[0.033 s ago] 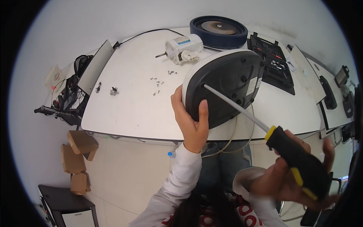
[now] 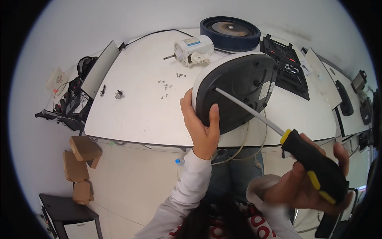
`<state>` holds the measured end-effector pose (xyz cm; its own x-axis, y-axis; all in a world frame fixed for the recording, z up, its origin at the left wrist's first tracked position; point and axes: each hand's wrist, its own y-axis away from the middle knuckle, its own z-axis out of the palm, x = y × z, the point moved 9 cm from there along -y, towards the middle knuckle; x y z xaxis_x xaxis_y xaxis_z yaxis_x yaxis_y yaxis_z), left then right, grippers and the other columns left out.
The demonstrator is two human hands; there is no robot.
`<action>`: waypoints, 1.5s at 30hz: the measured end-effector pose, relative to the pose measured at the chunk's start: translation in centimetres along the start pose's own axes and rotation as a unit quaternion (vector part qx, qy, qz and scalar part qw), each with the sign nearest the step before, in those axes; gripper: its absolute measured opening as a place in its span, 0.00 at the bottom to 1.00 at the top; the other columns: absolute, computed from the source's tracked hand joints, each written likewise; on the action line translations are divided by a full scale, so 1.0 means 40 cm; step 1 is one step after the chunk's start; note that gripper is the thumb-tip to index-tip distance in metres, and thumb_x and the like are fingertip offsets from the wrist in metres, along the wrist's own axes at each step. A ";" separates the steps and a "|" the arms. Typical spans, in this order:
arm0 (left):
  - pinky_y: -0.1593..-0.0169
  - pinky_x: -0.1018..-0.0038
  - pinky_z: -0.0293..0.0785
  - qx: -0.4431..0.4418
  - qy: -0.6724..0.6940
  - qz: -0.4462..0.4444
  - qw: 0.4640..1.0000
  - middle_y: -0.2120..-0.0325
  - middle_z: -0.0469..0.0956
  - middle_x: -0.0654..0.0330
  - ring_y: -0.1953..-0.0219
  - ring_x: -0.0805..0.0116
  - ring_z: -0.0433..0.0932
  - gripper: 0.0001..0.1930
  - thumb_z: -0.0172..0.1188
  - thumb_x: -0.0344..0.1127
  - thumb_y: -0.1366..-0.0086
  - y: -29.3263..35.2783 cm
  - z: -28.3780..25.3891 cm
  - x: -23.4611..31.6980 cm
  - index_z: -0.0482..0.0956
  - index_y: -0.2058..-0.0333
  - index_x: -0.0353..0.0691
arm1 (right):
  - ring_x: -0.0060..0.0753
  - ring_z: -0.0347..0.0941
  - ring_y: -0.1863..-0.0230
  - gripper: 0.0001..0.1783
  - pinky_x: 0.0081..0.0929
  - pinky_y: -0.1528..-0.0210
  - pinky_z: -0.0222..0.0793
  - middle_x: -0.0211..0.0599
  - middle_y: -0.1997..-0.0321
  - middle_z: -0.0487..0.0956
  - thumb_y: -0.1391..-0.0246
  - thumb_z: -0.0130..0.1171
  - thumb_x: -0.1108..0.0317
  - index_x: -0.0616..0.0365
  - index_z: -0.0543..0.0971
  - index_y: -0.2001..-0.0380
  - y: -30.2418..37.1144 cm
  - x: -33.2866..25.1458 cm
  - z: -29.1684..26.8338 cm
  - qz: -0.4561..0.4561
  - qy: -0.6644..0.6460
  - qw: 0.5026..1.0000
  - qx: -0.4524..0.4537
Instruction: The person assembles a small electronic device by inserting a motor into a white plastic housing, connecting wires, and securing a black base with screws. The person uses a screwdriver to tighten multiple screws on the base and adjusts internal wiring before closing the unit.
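Note:
My left hand [image 2: 205, 129] grips the near left edge of a base unit [image 2: 234, 83] with a white shell and black underside, its thumb on the black face. The unit is tilted up, so its underside with several round feet and recesses faces me. My right hand [image 2: 290, 185] holds the black and yellow handle of a screwdriver [image 2: 316, 163], its fingers loosely around it. The long shaft runs up and left to a hole near the unit's left edge, where the tip is hidden. A pale cable [image 2: 247, 137] hangs from the unit over the table edge.
On the white table [image 2: 131, 119] lie several small screws [image 2: 165, 85] and a small metal part [image 2: 119, 94]. Behind stand a white motor [image 2: 193, 49] with a bare shaft and a dark blue round tub [image 2: 230, 34]. An open black tool case [image 2: 288, 67] lies at the right.
The screwdriver handle and the fingers of my right hand have shifted slightly upward. My left hand and the unit have hardly moved.

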<state>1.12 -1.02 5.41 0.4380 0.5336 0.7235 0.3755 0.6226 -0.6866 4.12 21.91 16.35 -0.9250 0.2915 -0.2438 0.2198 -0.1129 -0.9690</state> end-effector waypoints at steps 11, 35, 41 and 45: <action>0.53 0.68 0.62 0.019 -0.013 0.046 0.999 0.59 0.65 0.47 0.58 0.55 0.67 0.25 0.55 0.36 0.39 0.003 -0.005 0.009 0.59 0.48 0.28 | 0.43 0.74 0.59 0.26 0.28 0.59 0.73 0.55 0.53 0.71 0.45 0.53 0.56 0.63 0.67 0.50 -0.054 -0.041 -0.073 -0.061 0.181 0.924 -0.332; 0.44 0.71 0.57 -0.005 -0.012 -0.041 0.999 0.51 0.60 0.50 0.50 0.63 0.63 0.27 0.49 0.42 0.34 0.026 0.011 -0.009 0.54 0.45 0.29 | 0.31 0.72 0.69 0.18 0.24 0.74 0.67 0.43 0.63 0.73 0.63 0.66 0.67 0.49 0.71 0.66 0.015 -0.083 -0.032 0.057 0.041 0.917 -0.392; 0.43 0.73 0.53 0.005 -0.018 -0.027 0.999 0.52 0.62 0.52 0.49 0.66 0.62 0.23 0.51 0.39 0.34 0.032 0.018 -0.033 0.56 0.47 0.32 | 0.30 0.74 0.68 0.14 0.25 0.74 0.69 0.40 0.62 0.75 0.60 0.65 0.68 0.49 0.74 0.67 -0.018 -0.106 -0.027 0.132 0.171 0.916 -0.338; 0.41 0.72 0.52 0.024 -0.136 -0.108 0.985 0.52 0.63 0.52 0.48 0.65 0.61 0.25 0.50 0.45 0.34 0.051 -0.011 -0.055 0.56 0.47 0.33 | 0.29 0.74 0.71 0.17 0.18 0.77 0.69 0.40 0.63 0.74 0.61 0.66 0.68 0.50 0.77 0.63 0.003 -0.075 -0.040 0.117 0.110 0.956 -0.246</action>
<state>1.29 -1.18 2.38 0.1150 0.5155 0.8491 0.3944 0.7608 -0.5153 7.42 22.55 16.92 -0.7570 0.5109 -0.4074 0.5823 0.2447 -0.7753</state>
